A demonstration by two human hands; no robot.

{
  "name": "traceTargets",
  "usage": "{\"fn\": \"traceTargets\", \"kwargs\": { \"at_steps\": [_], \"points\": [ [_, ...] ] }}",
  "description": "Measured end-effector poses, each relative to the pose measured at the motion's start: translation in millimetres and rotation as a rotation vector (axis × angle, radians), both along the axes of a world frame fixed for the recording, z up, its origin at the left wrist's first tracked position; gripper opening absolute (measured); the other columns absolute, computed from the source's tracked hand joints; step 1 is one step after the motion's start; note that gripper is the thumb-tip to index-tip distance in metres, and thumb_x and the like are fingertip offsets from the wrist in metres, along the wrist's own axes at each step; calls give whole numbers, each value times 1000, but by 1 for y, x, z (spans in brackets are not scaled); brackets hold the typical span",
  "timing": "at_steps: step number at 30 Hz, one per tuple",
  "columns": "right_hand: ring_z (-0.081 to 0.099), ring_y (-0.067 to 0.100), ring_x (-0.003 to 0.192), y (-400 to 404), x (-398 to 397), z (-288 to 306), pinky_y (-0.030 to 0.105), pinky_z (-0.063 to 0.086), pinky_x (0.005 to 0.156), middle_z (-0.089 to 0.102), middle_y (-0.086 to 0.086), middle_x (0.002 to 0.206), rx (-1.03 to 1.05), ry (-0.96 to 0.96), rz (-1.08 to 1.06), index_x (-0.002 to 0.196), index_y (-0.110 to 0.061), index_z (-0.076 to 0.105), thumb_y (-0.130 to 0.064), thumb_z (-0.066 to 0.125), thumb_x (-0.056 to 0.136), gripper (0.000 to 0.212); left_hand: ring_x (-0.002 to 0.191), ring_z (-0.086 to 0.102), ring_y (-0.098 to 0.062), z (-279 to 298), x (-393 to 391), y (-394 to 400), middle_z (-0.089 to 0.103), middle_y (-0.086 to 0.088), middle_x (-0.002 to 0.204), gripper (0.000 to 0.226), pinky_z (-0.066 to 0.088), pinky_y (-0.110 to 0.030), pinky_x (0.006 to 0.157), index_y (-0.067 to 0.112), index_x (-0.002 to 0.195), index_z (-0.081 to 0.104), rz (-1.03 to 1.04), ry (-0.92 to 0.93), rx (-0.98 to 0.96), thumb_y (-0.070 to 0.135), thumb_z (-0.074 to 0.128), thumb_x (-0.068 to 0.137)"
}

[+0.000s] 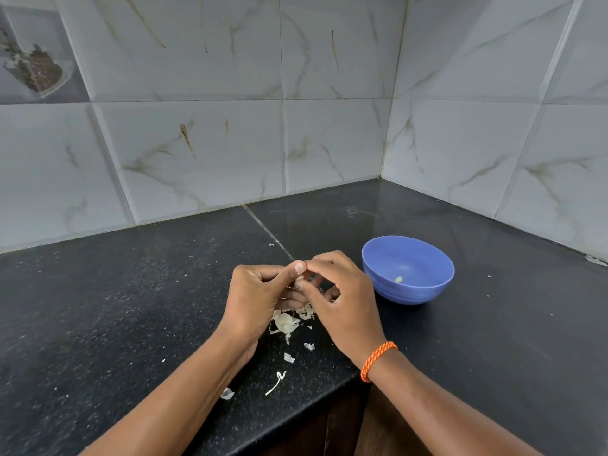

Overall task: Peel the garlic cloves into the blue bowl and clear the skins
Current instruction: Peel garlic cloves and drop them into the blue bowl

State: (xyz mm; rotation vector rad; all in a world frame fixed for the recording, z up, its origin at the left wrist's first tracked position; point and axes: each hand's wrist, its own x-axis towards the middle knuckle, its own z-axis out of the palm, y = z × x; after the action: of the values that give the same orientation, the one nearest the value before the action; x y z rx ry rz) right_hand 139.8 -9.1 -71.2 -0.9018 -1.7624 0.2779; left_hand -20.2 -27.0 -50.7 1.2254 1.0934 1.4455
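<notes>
A dark speckled surface (115,307) fills a corner under pale marbled wall tiles (197,143). The blue bowl (437,258) stands on it to the person's right, just beside the hands. Inside lies one small pale piece (398,279), probably a peeled clove, so the job looks to be at an early stage: little has reached the bowl, and none of the skins have been cleared.

Both forearms reach in from the lower edge and meet above the middle of the surface. The left hand (256,294) is turned with its thumb uppermost, its fingers (300,267) curled inward and pinching something small and pale, most likely a garlic clove (300,277), though the hands hide almost all of it. The right hand (342,291) comes across from the bowl side, wrist bent, its fingers closing on the same spot, touching the left thumb tip; it appears to be picking at the skin. An orange braided band (378,360) circles the right wrist.

Directly below the hands lies a loose heap of papery white skins (286,322), with smaller flakes (289,357) scattered toward the near edge and one thin curled strip (276,383) near it. What remains, as I judge it: finish this clove, drop it in the bowl, then gather the skins.
</notes>
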Motion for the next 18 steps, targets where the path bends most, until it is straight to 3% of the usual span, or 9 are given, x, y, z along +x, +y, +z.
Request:
{"fn": "traceTargets", "kwargs": {
  "at_steps": [3,6,9,13,18],
  "points": [
    [68,13,99,5,4,0,20,55,69,66,-11,108,-7,71,-43,116,-21,81,-12,80,94,24,91,82,-34,-1,1,0,82,-21,97,21,68,-38,86,2,107,84,-96,-7,5,18,71,102],
    [67,15,107,5,6,0,19,54,74,66,-10,111,-15,107,-48,116,-22,82,-10,79,94,26,97,82,-33,-1,-1,0,82,-21,106,24,68,-35,86,5,119,81,-186,-43,-36,18,68,103],
    [66,15,106,4,5,1,20,54,67,65,-10,110,0,115,-44,113,-23,83,-9,81,93,25,91,82,-34,-1,-2,-1,81,-21,108,25,69,-33,76,6,121,80,-189,-67,-80,20,69,102],
    [65,14,105,2,4,2,31,57,69,65,-8,109,31,117,-52,110,-21,84,-7,81,92,23,73,81,-30,1,-3,-3,82,-19,104,23,68,-31,64,5,112,82,-136,-68,-83,21,74,99],
    [65,16,108,2,5,1,33,57,71,64,-8,110,28,126,-52,109,-19,84,-4,77,96,22,58,74,-25,2,-4,-3,81,-17,103,23,60,-28,48,4,109,80,-135,-28,-82,24,73,101]
  ]
}}
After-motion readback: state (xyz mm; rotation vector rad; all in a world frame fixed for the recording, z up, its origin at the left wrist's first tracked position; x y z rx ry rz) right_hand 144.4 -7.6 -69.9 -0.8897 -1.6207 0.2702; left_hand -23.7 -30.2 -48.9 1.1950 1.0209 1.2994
